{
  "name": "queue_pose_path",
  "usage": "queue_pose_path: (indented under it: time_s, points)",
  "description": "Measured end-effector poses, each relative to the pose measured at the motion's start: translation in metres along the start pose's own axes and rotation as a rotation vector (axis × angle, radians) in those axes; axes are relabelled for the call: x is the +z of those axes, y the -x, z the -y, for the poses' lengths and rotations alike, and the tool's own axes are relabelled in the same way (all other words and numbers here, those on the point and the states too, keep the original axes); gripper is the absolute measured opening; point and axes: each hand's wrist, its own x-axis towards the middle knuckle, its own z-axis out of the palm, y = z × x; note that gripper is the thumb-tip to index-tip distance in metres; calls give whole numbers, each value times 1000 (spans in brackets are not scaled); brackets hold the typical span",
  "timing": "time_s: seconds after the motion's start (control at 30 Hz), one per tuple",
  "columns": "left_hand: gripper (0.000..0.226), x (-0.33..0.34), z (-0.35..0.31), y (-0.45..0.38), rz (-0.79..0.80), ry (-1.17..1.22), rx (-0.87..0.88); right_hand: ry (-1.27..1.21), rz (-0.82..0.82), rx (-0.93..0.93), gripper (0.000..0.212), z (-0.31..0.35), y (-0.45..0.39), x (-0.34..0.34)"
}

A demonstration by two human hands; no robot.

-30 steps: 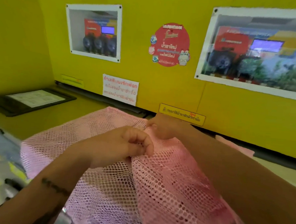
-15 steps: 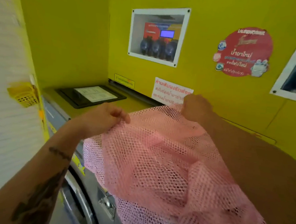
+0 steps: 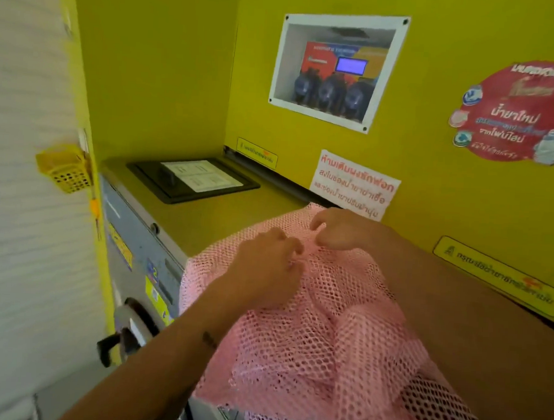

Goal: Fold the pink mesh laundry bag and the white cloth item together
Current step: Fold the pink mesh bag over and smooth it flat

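- Half a second ago both hands held the pink mesh bag (image 3: 327, 334) lifted and spread wide; now it is lowered onto the yellow tabletop (image 3: 224, 220) and the hands have come close together near its far edge.
- That suggests the far edges have been brought together, so a fold is being set, not finished.
- The left hand (image 3: 266, 270) lies on the mesh, fingers curled and pinching it.
- The right hand (image 3: 342, 229) rests just beyond, fingertips bent onto the mesh; whether it grips is hard to tell.
- The bag bunches under and towards the person, its near part hanging over the washing machine (image 3: 144, 273) front.
- No white cloth is visible.
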Motion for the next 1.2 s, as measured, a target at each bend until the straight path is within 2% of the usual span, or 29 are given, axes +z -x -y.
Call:
queue_pose_path:
  time_s: [0.13, 0.2, 0.27, 0.33, 0.37, 0.43, 0.5, 0.57, 0.63, 0.73, 0.8, 0.83, 0.9, 1.0, 1.1, 1.2]
  points:
    - [54, 24, -18, -11, 261, -74, -32, -31, 14, 16, 42, -23, 36, -14]
    - [56, 29, -18, -13, 315, -169, -70, -126, 31, 1, 39, -33, 69, -19]
    - [57, 28, -23, -15, 283, -234, -87, -286, 127, -68, 35, -39, 112, -19]
    - [53, 27, -36, -17, 168, -209, -34, -378, 264, -133, 36, -42, 151, -14]
    - [49, 29, -42, -19, 136, -130, 4, -341, 288, -150, 38, -44, 166, -10]
    - [50, 38, -52, -19, 215, 14, 40, -153, 224, -140, 36, -51, 187, 0]
    - [57, 53, -53, -15, 334, -94, 87, 0, 120, -95, 15, -67, 199, 8]
    - [61, 63, -48, -14, 339, -219, 127, 97, 71, -13, 14, -92, 211, 12]
    - [62, 64, -47, -16, 335, -226, 127, 114, 62, 115, 18, -124, 229, 10]
    - [62, 57, -48, -22, 414, -234, 105, 35, 198, 284, 10, -162, 267, 1]
    - [61, 53, -54, -31, 464, -278, 90, -59, 258, 391, 18, -174, 289, -6]
    - [62, 52, -60, -34, 463, -301, 105, -96, 216, 426, 22, -178, 294, -7]
    - [59, 53, -79, -36, 388, -279, 172, -69, 28, 438, 23, -183, 291, -5]
    - [44, 57, -120, -23, 258, 19, 291, -183, -234, 382, 25, -172, 269, 6]
    - [55, 60, -153, -5, 392, 162, 332, -207, -261, 333, 53, -161, 243, 22]
    - [60, 72, -156, 2, 608, -30, 352, -197, -243, 408, 62, -164, 224, 35]
